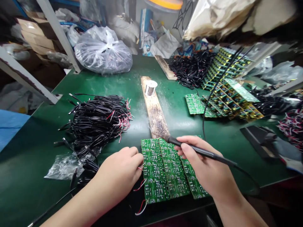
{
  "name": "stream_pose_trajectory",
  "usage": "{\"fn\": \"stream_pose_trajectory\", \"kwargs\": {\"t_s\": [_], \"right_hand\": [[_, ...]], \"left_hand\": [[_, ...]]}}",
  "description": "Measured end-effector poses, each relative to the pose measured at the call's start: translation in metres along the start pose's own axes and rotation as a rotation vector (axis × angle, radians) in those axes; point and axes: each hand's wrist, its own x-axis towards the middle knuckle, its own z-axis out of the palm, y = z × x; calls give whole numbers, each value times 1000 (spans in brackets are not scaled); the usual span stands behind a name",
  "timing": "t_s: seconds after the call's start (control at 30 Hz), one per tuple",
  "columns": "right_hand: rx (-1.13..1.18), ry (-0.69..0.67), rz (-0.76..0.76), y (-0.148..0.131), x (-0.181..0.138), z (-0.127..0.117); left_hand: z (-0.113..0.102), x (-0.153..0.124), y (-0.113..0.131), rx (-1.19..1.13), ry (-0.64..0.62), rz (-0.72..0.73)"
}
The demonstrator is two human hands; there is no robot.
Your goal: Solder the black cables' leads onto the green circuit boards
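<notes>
Hands [124,171] at circuit boards [155,171], cables [94,116], spool [150,89] beyond

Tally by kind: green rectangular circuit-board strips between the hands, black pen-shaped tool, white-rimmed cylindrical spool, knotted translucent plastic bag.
Green rectangular circuit-board strips: 3
Black pen-shaped tool: 1
White-rimmed cylindrical spool: 1
Knotted translucent plastic bag: 1
Total: 6
</notes>
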Motion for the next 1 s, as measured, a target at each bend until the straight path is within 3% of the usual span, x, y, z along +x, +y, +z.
{"fn": "stream_pose_trajectory", "kwargs": {"t_s": [0.27, 0.7, 1.0], "right_hand": [[-105, -22, -130, 4, -60, -7], [-43, -109, -122, 9, -63, 0], [-53, -72, -136, 9, -65, -3]], "left_hand": [[4, 3, 3, 23, 8, -5], [4, 5, 4, 13, 1, -22], [4, 5, 4, 15, -1, -18]]}}
